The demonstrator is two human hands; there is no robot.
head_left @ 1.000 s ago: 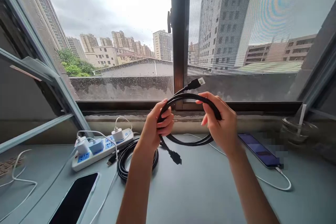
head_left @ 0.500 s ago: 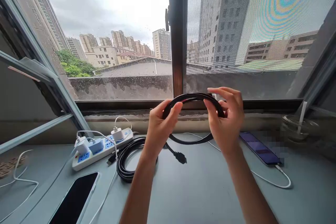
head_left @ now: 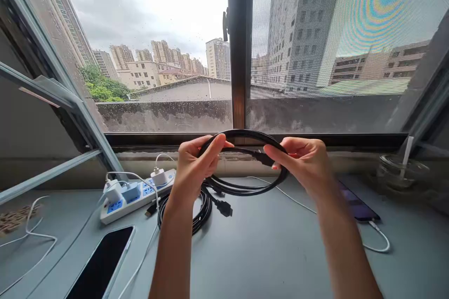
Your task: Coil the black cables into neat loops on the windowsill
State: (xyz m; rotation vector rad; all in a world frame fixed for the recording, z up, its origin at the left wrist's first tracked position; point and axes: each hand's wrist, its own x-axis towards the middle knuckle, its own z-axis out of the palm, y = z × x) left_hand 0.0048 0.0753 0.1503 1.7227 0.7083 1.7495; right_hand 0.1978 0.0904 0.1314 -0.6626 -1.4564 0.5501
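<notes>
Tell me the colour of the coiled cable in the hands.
The coiled cable is black; head view.

Smooth black rubbery cable, glossy phone glass, matt grey table.

The held cable hangs above the table, power strip left.

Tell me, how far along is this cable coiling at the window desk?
Done: most of the black cable is already wound into a few loops, and another black coil lies on the desk. In hand: the left hand and right hand pinch the loops at opposite sides, above the desk. Left: one plug end hangs loose below the loops, not tucked in or tied.
</notes>
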